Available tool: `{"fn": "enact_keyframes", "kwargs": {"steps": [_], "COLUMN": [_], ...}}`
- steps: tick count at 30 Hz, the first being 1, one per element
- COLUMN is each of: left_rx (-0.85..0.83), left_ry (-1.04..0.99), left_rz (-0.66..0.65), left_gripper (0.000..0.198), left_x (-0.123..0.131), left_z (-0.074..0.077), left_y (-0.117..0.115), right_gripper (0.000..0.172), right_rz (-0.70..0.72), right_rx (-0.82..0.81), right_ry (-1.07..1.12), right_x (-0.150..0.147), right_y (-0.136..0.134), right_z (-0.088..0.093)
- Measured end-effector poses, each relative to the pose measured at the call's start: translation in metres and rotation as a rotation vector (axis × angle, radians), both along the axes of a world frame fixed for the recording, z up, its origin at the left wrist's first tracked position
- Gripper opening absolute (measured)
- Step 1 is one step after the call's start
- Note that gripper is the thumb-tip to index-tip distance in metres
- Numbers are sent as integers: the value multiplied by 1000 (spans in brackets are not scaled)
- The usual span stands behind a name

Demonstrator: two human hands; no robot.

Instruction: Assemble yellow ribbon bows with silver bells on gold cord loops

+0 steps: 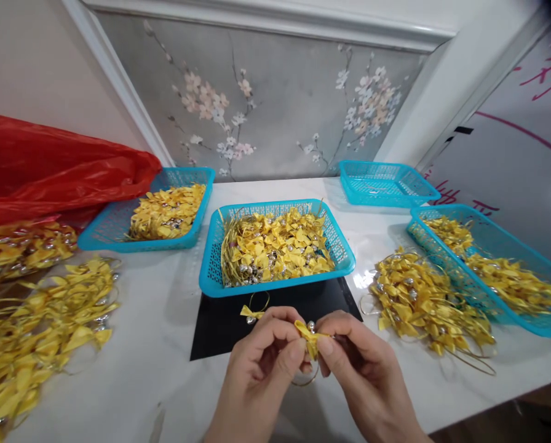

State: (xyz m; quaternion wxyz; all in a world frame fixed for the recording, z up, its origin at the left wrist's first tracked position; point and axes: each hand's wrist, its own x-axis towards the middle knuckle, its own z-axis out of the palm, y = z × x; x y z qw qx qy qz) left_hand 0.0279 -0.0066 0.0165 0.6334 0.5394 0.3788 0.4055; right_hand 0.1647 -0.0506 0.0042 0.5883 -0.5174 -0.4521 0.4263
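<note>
Between my two hands is a yellow ribbon bow (310, 339) with small silver bells and a thin gold cord loop that hangs below it. My left hand (269, 354) pinches the bow's left side between thumb and fingers. On the other side, my right hand (356, 354) grips the bow's right end the same way. Just beyond my left fingers, another bow with a bell (250, 314) lies on a black mat (215, 329). Past the mat's far side stands a blue basket (275, 287) full of such bows, their gold cords bunched at its left.
A heap of bows (427, 301) lies at right, beside a blue basket (515, 314) holding more. Another blue basket (390, 200) stands at back right. Left are a part-filled basket (141, 246), a red plastic bag (63, 166) and a large spread of bows (54, 332) on the white table (150, 307).
</note>
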Motion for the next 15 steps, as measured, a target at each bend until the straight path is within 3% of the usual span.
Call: {"fn": "enact_keyframes", "kwargs": {"steps": [3,6,12,15], "left_rx": [-294,-465,-422,-397], "left_ry": [-261,-336,-358,-313], "left_rz": [81,146,-90,-80], "left_gripper": [24,12,18,18], "left_x": [1,1,-2,-5], "left_z": [2,3,4,2], "left_y": [2,5,3,2], "right_gripper": [20,21,25,23], "right_rz": [11,49,-20,-76], "right_rx": [-70,-122,-147,-78], "right_ry": [159,294,186,-17], "right_x": [-2,-1,-2,-2], "right_y": [1,2,1,0], "right_z": [-5,-10,-7,-3]}}
